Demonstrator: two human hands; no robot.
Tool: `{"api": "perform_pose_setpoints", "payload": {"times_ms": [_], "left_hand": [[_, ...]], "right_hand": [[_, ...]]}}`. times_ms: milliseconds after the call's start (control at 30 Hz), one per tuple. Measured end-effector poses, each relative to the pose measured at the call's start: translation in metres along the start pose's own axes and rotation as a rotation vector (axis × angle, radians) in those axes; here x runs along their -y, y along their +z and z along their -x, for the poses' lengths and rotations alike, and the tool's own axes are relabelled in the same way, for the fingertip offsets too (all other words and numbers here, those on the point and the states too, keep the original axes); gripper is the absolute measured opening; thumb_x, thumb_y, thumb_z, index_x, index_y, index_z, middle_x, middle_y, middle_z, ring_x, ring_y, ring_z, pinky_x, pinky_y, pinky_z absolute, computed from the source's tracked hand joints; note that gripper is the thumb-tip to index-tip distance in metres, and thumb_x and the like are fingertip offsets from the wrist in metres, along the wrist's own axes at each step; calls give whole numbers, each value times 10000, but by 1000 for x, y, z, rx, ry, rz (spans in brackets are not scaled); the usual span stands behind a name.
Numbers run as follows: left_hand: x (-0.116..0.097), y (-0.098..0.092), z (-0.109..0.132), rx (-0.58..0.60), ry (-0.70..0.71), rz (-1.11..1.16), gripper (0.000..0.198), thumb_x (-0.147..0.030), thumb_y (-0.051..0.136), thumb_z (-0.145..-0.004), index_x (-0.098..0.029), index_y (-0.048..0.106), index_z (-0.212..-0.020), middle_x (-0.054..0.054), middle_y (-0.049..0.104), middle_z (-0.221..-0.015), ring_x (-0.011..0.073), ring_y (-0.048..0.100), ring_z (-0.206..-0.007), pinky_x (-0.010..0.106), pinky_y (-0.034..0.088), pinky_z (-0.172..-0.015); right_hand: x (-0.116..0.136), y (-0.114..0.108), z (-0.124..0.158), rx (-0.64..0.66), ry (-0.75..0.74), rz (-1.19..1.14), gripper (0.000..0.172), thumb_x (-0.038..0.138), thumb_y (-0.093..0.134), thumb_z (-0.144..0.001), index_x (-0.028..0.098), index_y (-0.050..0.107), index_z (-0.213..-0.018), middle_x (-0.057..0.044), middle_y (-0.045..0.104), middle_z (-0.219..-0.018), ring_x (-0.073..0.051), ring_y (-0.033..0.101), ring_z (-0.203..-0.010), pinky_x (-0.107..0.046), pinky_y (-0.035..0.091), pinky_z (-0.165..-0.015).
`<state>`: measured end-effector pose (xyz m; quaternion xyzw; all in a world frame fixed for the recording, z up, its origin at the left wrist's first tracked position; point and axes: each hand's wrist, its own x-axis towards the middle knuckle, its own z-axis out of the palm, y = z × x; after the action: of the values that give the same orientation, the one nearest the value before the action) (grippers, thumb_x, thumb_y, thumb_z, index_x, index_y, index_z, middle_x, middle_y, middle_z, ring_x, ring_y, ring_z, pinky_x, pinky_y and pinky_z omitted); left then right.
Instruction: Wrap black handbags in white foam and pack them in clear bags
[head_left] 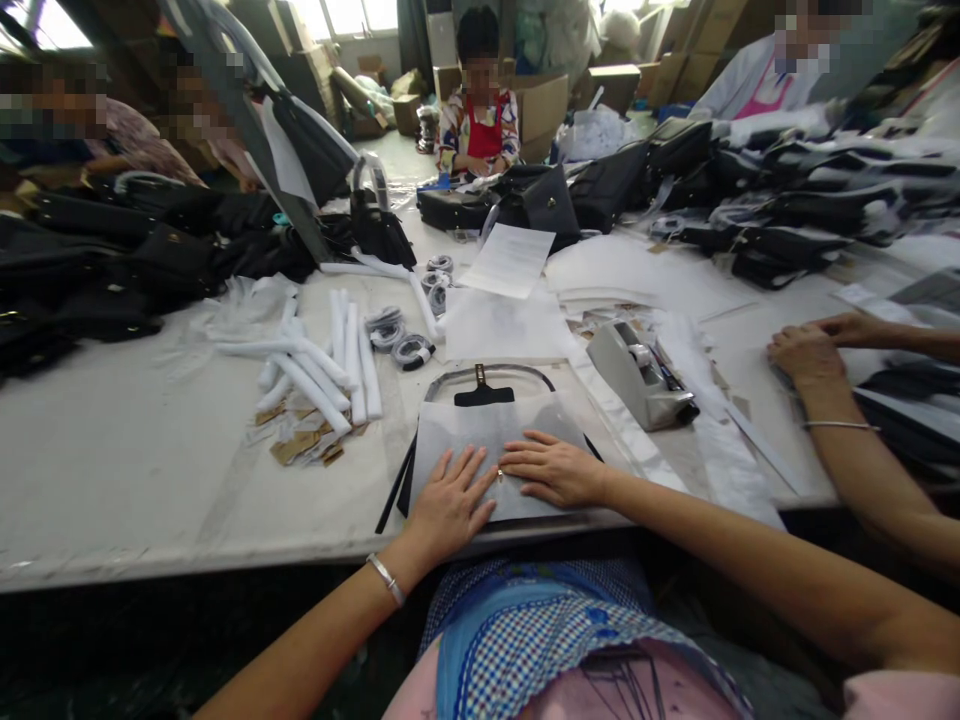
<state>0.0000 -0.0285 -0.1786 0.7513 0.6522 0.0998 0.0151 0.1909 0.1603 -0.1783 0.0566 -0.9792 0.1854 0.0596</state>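
A black handbag lies flat at the table's front edge, its handle pointing away from me. Most of its face is covered by a thin white sheet. Just past the sheet a black tab shows below the handle. My left hand rests flat on the sheet with fingers spread. Beside it my right hand also lies flat on the sheet, its fingers stretched out to the left. Between the fingertips a small metal fitting shows. Neither hand grips anything.
White foam tubes and brown paper scraps lie left, near coiled straps. A tape dispenser stands right, white sheets beyond the bag. Black bags are piled left and right. A co-worker's hands are at far right.
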Motion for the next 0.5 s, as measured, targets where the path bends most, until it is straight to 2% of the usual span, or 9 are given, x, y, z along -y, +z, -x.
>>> {"api": "perform_pose_setpoints", "payload": {"times_ms": [67, 133, 333, 500], "left_hand": [[1, 0, 3, 2, 6, -31, 529, -450, 423, -995, -261, 414, -1490, 75, 377, -1581, 274, 336, -1464, 527, 254, -1204], [2, 2, 6, -20, -11, -62, 557, -462, 429, -990, -257, 385, -1506, 69, 356, -1590, 274, 310, -1476, 525, 213, -1216], [0, 9, 10, -96, -22, -118, 561, -447, 472, -971, -262, 407, -1497, 53, 365, -1583, 270, 328, -1466, 488, 91, -1237], [5, 12, 7, -128, 8, -166, 602, -401, 530, -937, -232, 406, -1501, 76, 400, -1564, 285, 369, -1445, 492, 56, -1242]], "right_hand": [[-2, -6, 3, 52, 7, 19, 572, 460, 504, -989, 230, 417, -1506, -92, 423, -1552, -284, 327, -1464, -555, 194, -1204], [-4, -9, 4, 89, 16, 17, 635, 499, 510, -975, 261, 347, -1541, -85, 329, -1602, -298, 255, -1493, -570, 142, -1210], [-8, -12, 2, 136, 29, -42, 644, 494, 489, -983, 277, 299, -1558, -78, 300, -1616, -286, 211, -1507, -560, 92, -1217], [-12, -14, -4, 143, 51, -115, 595, 483, 463, -991, 271, 356, -1536, -61, 309, -1615, -263, 214, -1508, -527, 91, -1226]]}}
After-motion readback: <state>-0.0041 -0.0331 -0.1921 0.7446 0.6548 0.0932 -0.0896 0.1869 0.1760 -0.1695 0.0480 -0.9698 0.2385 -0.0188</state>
